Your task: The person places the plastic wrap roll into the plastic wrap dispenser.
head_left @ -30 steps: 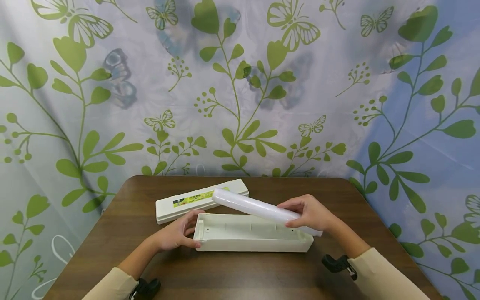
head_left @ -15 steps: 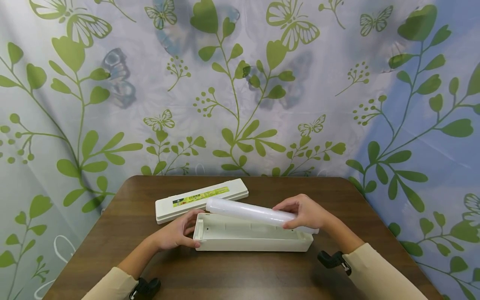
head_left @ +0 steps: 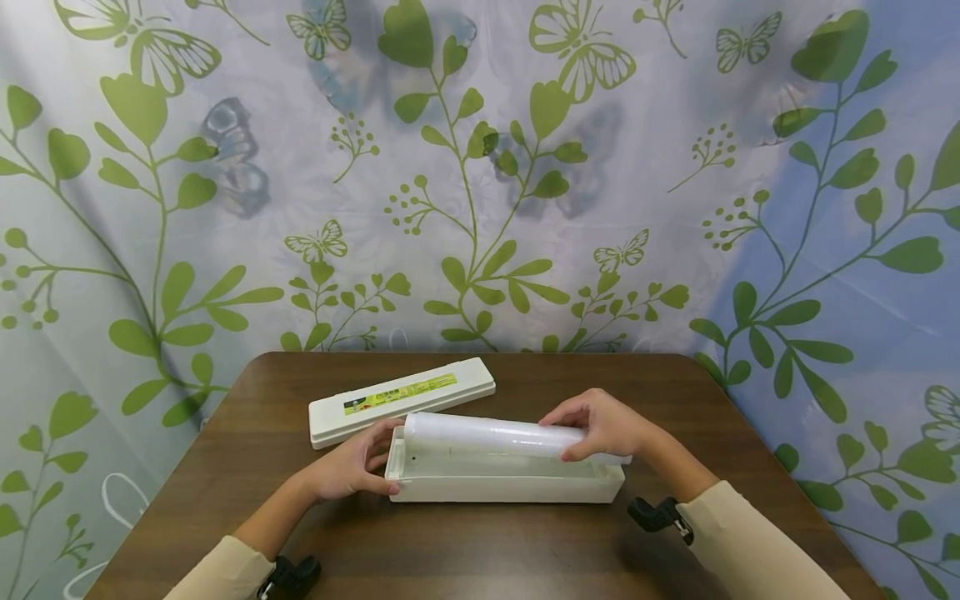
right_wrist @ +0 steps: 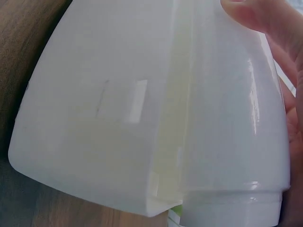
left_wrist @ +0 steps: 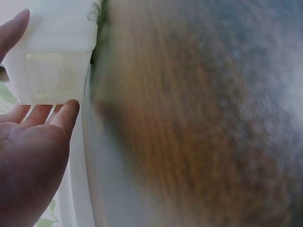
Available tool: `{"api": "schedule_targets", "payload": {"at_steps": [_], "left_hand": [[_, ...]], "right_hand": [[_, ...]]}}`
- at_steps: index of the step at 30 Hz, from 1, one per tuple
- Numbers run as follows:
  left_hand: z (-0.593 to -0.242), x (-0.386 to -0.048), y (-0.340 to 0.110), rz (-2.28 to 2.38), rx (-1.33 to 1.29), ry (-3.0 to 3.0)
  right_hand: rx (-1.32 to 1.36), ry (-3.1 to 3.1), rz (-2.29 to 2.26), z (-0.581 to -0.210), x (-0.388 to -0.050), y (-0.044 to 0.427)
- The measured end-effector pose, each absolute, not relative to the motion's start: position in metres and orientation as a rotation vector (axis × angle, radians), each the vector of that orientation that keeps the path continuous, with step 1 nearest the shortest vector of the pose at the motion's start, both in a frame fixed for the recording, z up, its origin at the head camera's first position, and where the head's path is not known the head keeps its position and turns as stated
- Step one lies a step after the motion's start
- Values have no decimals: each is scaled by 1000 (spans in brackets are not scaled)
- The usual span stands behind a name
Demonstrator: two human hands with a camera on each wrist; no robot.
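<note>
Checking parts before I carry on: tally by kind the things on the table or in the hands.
Open white box: 1
White lid: 1
Plastic film roll: 1
Total: 3

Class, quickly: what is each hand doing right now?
Left hand: gripping the open white box by one end.
Right hand: holding the white roll.

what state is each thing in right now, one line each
white box, lidless, open side up, standing on the wooden table
white lid, off the box, lying flat behind it, label up
plastic film roll, over the box's back edge, not seated inside
left hand, holding the box's left end
right hand, gripping the roll toward its right end
</note>
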State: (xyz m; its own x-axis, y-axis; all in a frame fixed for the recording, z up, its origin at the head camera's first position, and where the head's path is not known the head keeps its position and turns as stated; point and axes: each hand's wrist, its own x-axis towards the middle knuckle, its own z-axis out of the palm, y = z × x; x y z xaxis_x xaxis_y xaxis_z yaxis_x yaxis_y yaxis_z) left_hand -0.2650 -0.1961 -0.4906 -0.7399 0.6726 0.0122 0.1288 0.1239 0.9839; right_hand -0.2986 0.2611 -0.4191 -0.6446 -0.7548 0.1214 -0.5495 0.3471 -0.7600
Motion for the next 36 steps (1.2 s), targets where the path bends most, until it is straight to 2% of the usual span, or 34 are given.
{"api": "schedule_targets", "payload": {"at_steps": [13, 36], "left_hand": [[-493, -267, -196, 1653, 781, 1975], [-491, -266, -195, 1637, 795, 1978]], "right_hand": [[-1237, 2317, -1136, -422, -306, 252], [-1154, 2283, -1109, -428, -305, 242]]}}
